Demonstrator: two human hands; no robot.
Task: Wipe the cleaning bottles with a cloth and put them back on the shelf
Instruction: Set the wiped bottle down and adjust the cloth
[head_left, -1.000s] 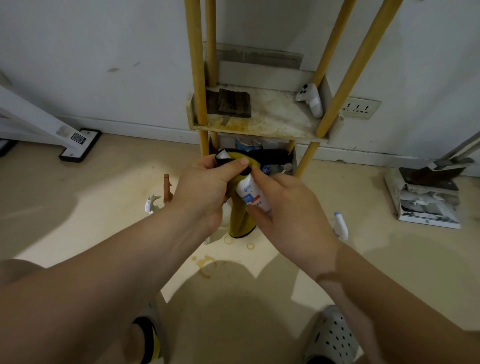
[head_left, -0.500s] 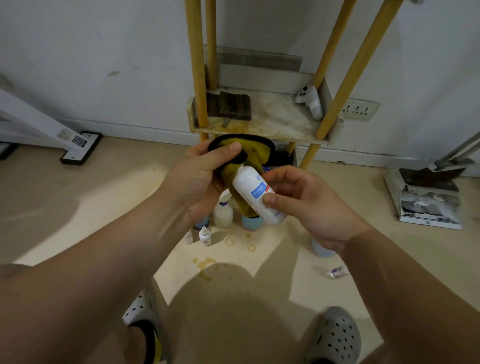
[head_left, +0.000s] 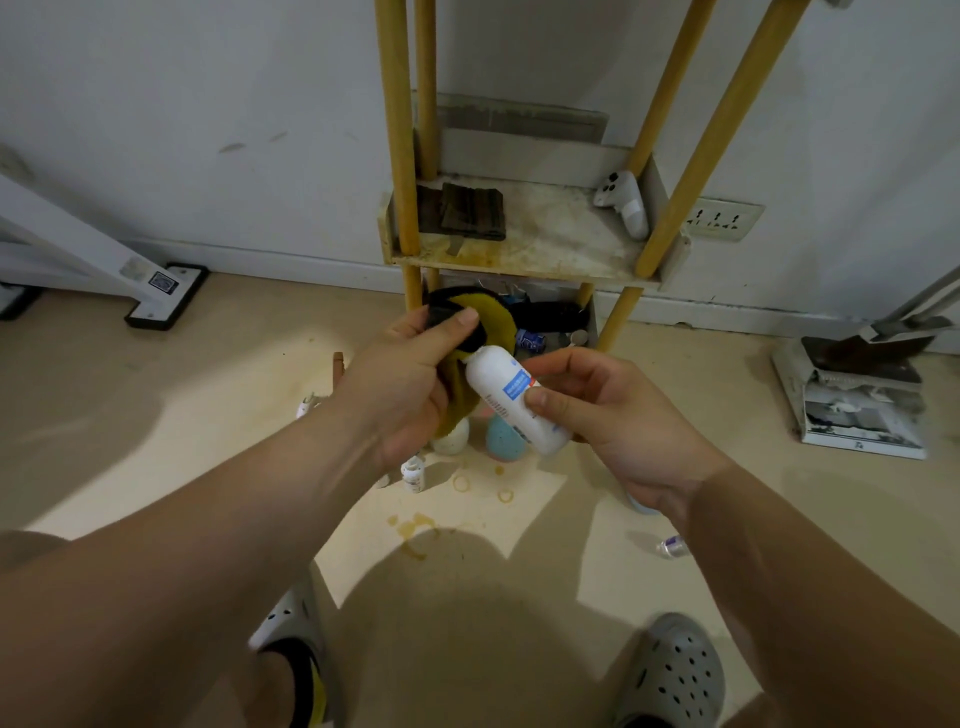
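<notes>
White bottle (head_left: 498, 371), tilted, is gripped by the right hand (head_left: 618, 421) above the floor, in front of the shelf (head_left: 545, 249). Left hand (head_left: 400, 384) pinches a yellow-black cloth (head_left: 491, 317) touching the bottle's upper end. Blue-red label (head_left: 518, 387): writing illegible.

A white plastic bottle with a blue label (head_left: 508, 396) tilts in front of the stained wooden shelf (head_left: 550, 244), its upper end touching a yellow-and-black cloth (head_left: 489, 315).

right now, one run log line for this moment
step: wipe bottle | left hand: grips yellow cloth | right hand: holds white bottle | contact: cloth against bottle top
</notes>
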